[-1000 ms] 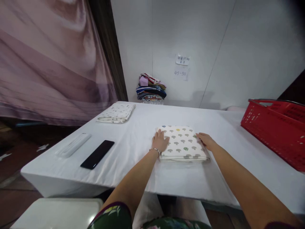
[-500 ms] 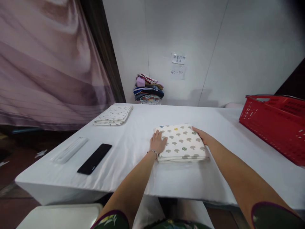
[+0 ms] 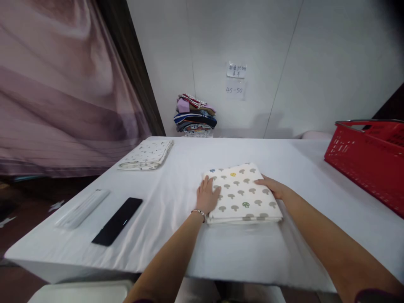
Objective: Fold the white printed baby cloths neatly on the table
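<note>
A folded white cloth with a mushroom print [image 3: 241, 195] lies on the white-covered table. Against its left side rests my left hand [image 3: 207, 195], fingers spread, the thumb over the edge, a bracelet on the wrist. My right hand [image 3: 273, 187] is at the cloth's right edge, its thumb on top and its other fingers hidden at the side or beneath. Another folded white cloth with small dark marks [image 3: 148, 153] lies at the back left of the table.
On the left of the table [image 3: 170, 185] are a black phone [image 3: 117, 221] and a pale long object [image 3: 83, 209]. A red basket [image 3: 369, 160] stands at the right. Behind the far edge is a pile of folded fabrics [image 3: 195, 115]; two paper notes hang on the wall.
The camera view has shifted slightly. My right hand has moved down along the cloth's right edge, its thumb now on top. My left hand remains at the left side.
</note>
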Available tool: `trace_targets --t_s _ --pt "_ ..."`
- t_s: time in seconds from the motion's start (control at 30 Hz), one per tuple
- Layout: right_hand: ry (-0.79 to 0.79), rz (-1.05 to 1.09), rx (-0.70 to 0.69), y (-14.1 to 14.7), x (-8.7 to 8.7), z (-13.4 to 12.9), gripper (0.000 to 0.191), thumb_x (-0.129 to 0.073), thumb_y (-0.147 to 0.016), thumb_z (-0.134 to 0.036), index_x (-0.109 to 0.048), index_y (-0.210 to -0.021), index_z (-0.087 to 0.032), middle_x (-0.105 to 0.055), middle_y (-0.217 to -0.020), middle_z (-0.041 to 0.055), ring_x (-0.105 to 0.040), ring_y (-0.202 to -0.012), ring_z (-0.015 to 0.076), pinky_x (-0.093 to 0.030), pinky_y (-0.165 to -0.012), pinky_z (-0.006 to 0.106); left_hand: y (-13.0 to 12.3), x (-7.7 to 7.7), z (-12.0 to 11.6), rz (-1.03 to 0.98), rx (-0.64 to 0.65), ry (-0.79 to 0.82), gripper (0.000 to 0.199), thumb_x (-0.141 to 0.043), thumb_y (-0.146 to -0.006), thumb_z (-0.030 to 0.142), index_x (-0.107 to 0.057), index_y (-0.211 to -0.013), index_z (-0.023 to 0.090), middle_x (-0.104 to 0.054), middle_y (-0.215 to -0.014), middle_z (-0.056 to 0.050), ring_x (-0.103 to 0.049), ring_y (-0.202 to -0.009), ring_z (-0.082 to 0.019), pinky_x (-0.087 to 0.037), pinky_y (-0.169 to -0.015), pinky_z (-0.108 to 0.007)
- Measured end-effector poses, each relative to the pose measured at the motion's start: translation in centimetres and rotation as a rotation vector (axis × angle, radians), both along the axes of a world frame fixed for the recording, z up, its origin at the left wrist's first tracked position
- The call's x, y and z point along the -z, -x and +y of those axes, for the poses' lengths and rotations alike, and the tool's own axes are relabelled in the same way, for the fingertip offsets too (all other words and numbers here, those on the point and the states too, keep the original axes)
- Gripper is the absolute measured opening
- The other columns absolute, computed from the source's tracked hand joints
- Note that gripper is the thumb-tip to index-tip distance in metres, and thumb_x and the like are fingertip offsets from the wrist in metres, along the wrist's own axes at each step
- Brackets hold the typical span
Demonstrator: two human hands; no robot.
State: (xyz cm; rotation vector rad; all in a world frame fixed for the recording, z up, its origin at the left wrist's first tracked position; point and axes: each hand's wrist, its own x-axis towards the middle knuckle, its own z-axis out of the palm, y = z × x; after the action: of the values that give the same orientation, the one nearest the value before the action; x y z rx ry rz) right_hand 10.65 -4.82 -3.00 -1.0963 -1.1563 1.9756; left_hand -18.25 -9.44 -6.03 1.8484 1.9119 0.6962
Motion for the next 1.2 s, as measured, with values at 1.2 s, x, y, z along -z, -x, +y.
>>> trace_targets --t_s 1.2 --pt "0.085 -0.082 0.263 -0.5 0.2 -0.1 0.086 -0.069 -0.075 -0.033 -0.017 -0.144 -0.035 -0.063 -0.117 0.0053 -0.065 -0.094 0.0238 -0.054 -0.081 0.038 -0.4 -6.8 16.7 0.004 0.638 0.624 0.052 -0.07 -0.053 0.061 -0.07 -0.086 0.021 -0.071 -0.091 -0.005 -0.065 -0.085 -0.027 -0.048 -0.073 -0.031"
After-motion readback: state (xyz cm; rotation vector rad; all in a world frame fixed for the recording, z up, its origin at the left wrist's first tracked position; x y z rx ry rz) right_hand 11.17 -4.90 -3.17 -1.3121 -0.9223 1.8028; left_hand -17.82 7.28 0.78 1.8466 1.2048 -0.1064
